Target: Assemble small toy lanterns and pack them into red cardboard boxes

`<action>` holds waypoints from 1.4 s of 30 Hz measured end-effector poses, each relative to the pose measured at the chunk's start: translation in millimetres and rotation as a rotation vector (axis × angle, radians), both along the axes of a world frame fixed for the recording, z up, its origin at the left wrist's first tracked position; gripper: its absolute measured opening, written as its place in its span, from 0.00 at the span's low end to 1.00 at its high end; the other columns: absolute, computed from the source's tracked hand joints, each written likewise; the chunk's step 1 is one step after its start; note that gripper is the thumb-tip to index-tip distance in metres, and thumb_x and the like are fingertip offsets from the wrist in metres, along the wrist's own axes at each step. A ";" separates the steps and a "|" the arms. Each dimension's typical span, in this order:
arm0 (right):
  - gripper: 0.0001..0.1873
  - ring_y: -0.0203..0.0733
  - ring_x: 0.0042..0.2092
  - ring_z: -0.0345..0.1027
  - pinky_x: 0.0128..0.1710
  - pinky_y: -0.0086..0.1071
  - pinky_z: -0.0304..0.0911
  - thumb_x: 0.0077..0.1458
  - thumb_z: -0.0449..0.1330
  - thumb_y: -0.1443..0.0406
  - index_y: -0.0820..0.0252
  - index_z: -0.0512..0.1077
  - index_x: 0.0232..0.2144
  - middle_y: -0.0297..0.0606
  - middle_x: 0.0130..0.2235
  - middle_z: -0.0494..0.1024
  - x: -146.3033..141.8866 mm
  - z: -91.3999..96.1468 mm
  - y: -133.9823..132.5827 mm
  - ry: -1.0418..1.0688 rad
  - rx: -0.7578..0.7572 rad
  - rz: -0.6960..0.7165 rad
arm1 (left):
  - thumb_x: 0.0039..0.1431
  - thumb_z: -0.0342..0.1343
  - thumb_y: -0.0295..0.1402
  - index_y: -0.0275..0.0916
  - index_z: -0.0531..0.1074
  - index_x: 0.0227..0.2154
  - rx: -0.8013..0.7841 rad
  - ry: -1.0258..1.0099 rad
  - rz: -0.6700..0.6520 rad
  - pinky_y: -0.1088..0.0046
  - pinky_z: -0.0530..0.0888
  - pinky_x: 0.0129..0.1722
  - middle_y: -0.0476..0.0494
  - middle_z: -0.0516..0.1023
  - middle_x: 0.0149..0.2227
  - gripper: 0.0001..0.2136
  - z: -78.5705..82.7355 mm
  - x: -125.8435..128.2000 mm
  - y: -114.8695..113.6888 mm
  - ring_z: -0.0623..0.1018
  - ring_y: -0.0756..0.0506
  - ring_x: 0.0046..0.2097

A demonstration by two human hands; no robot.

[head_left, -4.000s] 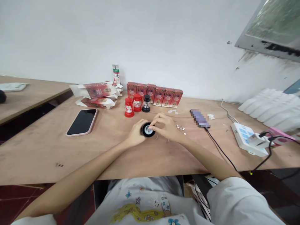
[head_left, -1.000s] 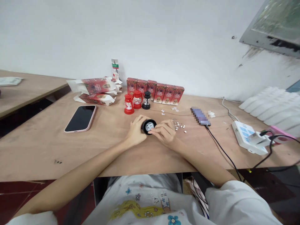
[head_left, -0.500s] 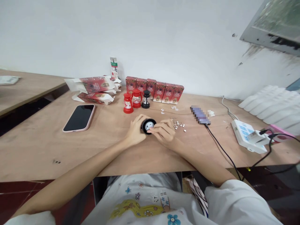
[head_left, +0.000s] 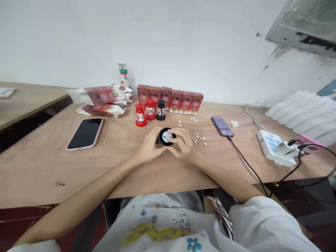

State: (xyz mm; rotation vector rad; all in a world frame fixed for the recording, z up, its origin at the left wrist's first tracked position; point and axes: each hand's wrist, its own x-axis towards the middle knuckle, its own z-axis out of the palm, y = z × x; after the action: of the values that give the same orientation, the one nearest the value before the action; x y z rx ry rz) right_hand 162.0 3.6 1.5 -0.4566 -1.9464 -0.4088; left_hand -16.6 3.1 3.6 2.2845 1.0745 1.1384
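A small black lantern (head_left: 160,140) is held between my hands, its round base turned up toward me. Set within the base's black rim is a pale disc (head_left: 165,135). My left hand (head_left: 150,146) is wrapped round the lantern's left side. From the right, my right hand (head_left: 183,144) grips the rim, with one fingertip resting on the pale disc. Just beyond my hands stand two red lanterns (head_left: 141,117) and another black lantern (head_left: 161,111). Small round metal pieces (head_left: 201,138) lie scattered beside my right hand.
A row of red boxes (head_left: 175,101) stands near the wall, with opened red cartons (head_left: 105,96) to its left. One phone (head_left: 85,133) lies at left; another phone (head_left: 222,126), cabled, lies at right. A white power strip (head_left: 271,148) sits near white foam-like pieces (head_left: 301,112).
My right fingers have shifted from a pinch over the base to a spread grip round its right side, one fingertip on the disc. The view has moved slightly.
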 end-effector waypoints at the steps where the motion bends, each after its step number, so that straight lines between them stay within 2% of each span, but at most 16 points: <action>1: 0.12 0.46 0.47 0.69 0.44 0.41 0.67 0.55 0.61 0.62 0.56 0.68 0.42 0.45 0.45 0.73 -0.7 1.9 -1.5 0.010 -0.051 0.022 | 0.52 0.56 0.42 0.37 0.65 0.48 -0.003 0.019 0.017 0.58 0.70 0.48 0.36 0.72 0.48 0.22 0.0 -0.4 0.6 0.72 0.37 0.50; 5: 0.14 0.44 0.47 0.68 0.47 0.42 0.67 0.55 0.60 0.63 0.57 0.65 0.43 0.45 0.44 0.70 0.6 9.0 -5.2 0.053 -0.233 0.070 | 0.52 0.56 0.40 0.40 0.64 0.51 -0.025 0.112 0.114 0.57 0.68 0.49 0.39 0.72 0.50 0.23 3.2 -2.0 -0.9 0.72 0.37 0.52; 9: 0.14 0.43 0.45 0.66 0.45 0.41 0.66 0.52 0.61 0.64 0.57 0.64 0.40 0.41 0.42 0.68 4.1 10.8 -1.7 0.048 -0.327 0.107 | 0.51 0.57 0.39 0.43 0.66 0.50 -0.021 0.214 0.194 0.56 0.66 0.48 0.42 0.74 0.48 0.22 8.5 -3.5 -4.0 0.72 0.37 0.50; 13: 0.14 0.42 0.43 0.65 0.43 0.39 0.65 0.50 0.62 0.64 0.57 0.64 0.39 0.40 0.40 0.66 4.8 6.7 3.9 0.036 -0.371 0.143 | 0.51 0.58 0.39 0.44 0.68 0.47 -0.014 0.276 0.214 0.58 0.65 0.46 0.42 0.75 0.47 0.19 8.2 -3.1 -2.6 0.71 0.37 0.51; 19: 0.11 0.41 0.41 0.65 0.42 0.38 0.65 0.51 0.60 0.64 0.57 0.64 0.37 0.40 0.39 0.66 1.2 -2.3 5.1 0.069 -0.363 0.117 | 0.51 0.58 0.40 0.43 0.70 0.46 -0.038 0.296 0.282 0.59 0.65 0.45 0.42 0.75 0.46 0.18 3.2 -0.1 0.8 0.72 0.36 0.50; 23: 0.14 0.43 0.44 0.67 0.46 0.39 0.65 0.54 0.61 0.58 0.57 0.65 0.40 0.41 0.41 0.70 12.8 5.0 14.4 -0.019 -0.403 0.140 | 0.50 0.58 0.37 0.43 0.69 0.46 -0.029 0.261 0.249 0.58 0.67 0.47 0.43 0.75 0.46 0.19 6.6 -2.4 0.6 0.72 0.37 0.50; 25: 0.14 0.44 0.46 0.67 0.47 0.39 0.64 0.57 0.58 0.57 0.57 0.66 0.43 0.42 0.43 0.72 27.5 13.2 29.8 -0.013 -0.430 0.069 | 0.48 0.58 0.34 0.41 0.68 0.47 -0.006 0.187 0.245 0.59 0.68 0.48 0.42 0.74 0.48 0.20 8.8 -4.6 1.7 0.73 0.38 0.51; 27: 0.12 0.43 0.46 0.67 0.47 0.39 0.63 0.62 0.51 0.60 0.58 0.68 0.44 0.43 0.44 0.73 45.0 21.5 51.6 0.019 -0.463 -0.131 | 0.46 0.57 0.31 0.39 0.67 0.46 0.021 0.111 0.276 0.60 0.69 0.49 0.41 0.73 0.49 0.21 9.6 -6.7 4.1 0.73 0.38 0.51; 28: 0.12 0.44 0.46 0.67 0.48 0.40 0.62 0.63 0.49 0.61 0.59 0.69 0.43 0.44 0.44 0.74 53.1 24.7 63.6 -0.055 -0.502 -0.241 | 0.45 0.57 0.31 0.38 0.67 0.45 0.030 0.083 0.290 0.60 0.70 0.48 0.40 0.73 0.48 0.21 9.4 -7.5 5.5 0.73 0.38 0.50; 30: 0.12 0.46 0.45 0.67 0.46 0.39 0.61 0.63 0.49 0.65 0.62 0.71 0.41 0.45 0.43 0.75 64.7 28.5 86.1 -0.333 -0.603 -0.385 | 0.45 0.57 0.31 0.37 0.67 0.43 0.046 0.051 0.299 0.61 0.71 0.47 0.40 0.74 0.46 0.19 7.9 -8.6 8.2 0.74 0.39 0.48; 32: 0.14 0.46 0.47 0.67 0.46 0.36 0.61 0.62 0.48 0.68 0.64 0.72 0.43 0.47 0.45 0.76 68.1 28.2 103.3 -0.672 -0.687 -0.453 | 0.44 0.57 0.31 0.37 0.67 0.42 0.054 0.048 0.296 0.61 0.71 0.47 0.41 0.74 0.44 0.18 6.1 -9.1 9.9 0.75 0.39 0.47; 34: 0.16 0.47 0.49 0.67 0.45 0.35 0.60 0.62 0.48 0.70 0.65 0.71 0.47 0.49 0.47 0.75 64.6 25.2 113.5 -0.918 -0.723 -0.484 | 0.44 0.57 0.31 0.37 0.67 0.42 0.050 0.067 0.297 0.60 0.71 0.47 0.40 0.74 0.44 0.19 4.9 -9.1 10.3 0.75 0.38 0.47; 36: 0.17 0.48 0.49 0.68 0.44 0.34 0.59 0.61 0.48 0.72 0.66 0.71 0.48 0.51 0.47 0.76 58.2 21.3 118.4 -1.019 -0.729 -0.509 | 0.44 0.57 0.32 0.37 0.67 0.42 0.037 0.083 0.302 0.59 0.71 0.47 0.40 0.74 0.44 0.19 4.9 -9.0 9.7 0.74 0.38 0.48; 42: 0.17 0.49 0.45 0.70 0.40 0.34 0.59 0.56 0.49 0.76 0.68 0.75 0.41 0.53 0.43 0.77 50.3 15.0 125.3 -1.043 -0.722 -0.543 | 0.44 0.57 0.32 0.38 0.67 0.42 0.028 0.092 0.308 0.60 0.71 0.47 0.40 0.74 0.45 0.19 8.3 -8.3 7.3 0.74 0.38 0.48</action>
State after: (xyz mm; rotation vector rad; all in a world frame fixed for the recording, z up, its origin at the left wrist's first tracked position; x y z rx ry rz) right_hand 212.2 129.0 16.5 -1.4814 -2.9690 -0.2796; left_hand -24.8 10.4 11.9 2.2653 1.4957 1.1734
